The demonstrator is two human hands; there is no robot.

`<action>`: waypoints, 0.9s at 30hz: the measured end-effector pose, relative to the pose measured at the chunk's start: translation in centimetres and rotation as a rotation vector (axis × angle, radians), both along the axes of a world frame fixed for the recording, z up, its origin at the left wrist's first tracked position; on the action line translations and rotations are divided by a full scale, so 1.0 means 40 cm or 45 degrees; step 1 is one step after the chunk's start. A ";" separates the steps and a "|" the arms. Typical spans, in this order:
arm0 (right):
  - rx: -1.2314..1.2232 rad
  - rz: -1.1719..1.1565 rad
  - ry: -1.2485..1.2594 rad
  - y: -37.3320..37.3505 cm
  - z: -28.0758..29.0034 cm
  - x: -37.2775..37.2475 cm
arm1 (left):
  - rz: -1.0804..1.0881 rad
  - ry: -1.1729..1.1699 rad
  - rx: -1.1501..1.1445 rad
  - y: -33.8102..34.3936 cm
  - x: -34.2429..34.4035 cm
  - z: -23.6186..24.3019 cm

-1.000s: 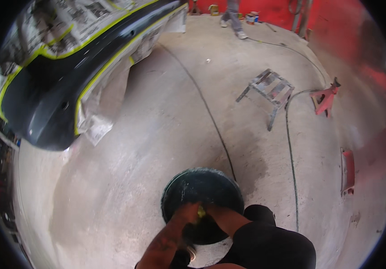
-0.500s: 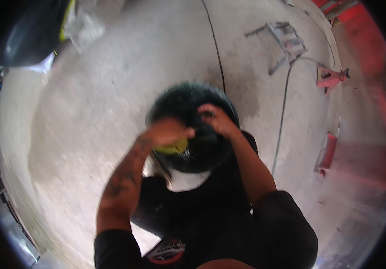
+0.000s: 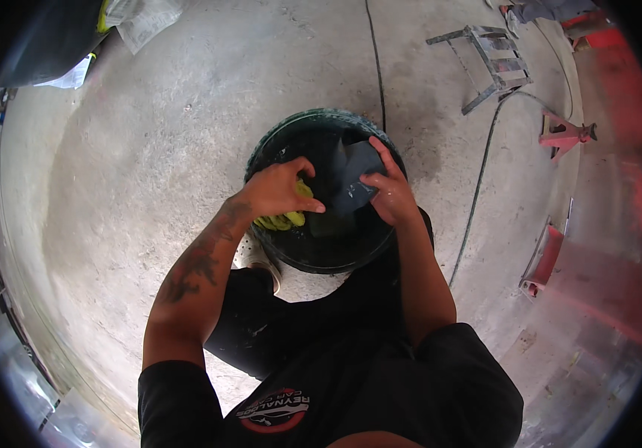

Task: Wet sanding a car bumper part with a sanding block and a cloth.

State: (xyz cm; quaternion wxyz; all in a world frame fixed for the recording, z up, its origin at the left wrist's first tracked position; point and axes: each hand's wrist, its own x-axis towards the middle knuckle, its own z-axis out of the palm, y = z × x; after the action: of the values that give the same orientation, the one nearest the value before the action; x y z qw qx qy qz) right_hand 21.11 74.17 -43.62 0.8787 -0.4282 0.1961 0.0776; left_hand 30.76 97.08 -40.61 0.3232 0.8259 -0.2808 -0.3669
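A round dark green bucket (image 3: 270, 133) stands on the floor in front of me, with both my hands over its opening. My left hand (image 3: 280, 189) holds a crumpled yellow-green cloth (image 3: 298, 210) under its palm, while its thumb and forefinger curve apart. Pinched in my right hand (image 3: 394, 193) is a dark grey sheet (image 3: 358, 173) that looks like wet sandpaper, tilted above the bucket's right half. The bucket's inside is dark, and I cannot make out how much water it holds.
Ahead on the right lies a small grey-stained step stool (image 3: 496, 61), with a red jack stand (image 3: 566, 136) beyond it. A dark cable (image 3: 478, 183) runs along the floor to the right of the bucket, another (image 3: 375, 60) behind it. My shoe (image 3: 267, 270) is close to the bucket.
The dark grey sheet now shows in my right hand, which has turned and opened out to the right. My left hand has risen slightly in view with the yellow-green cloth.
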 end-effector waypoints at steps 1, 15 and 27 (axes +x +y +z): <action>0.029 0.005 0.008 0.006 0.001 0.000 | 0.009 -0.083 0.044 -0.013 -0.007 0.014; 0.285 0.000 -0.056 0.037 0.055 -0.041 | 0.412 0.257 -0.136 0.031 0.071 -0.038; -0.712 -0.055 -0.186 0.031 0.009 0.003 | 0.372 0.529 -0.517 0.082 0.094 0.051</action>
State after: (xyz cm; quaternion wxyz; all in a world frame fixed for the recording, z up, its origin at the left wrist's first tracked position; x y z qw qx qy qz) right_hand 21.23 75.41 -43.26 0.7399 -0.6540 0.1550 -0.0292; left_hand 34.52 100.38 -38.55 0.5810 0.6835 -0.1547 -0.4140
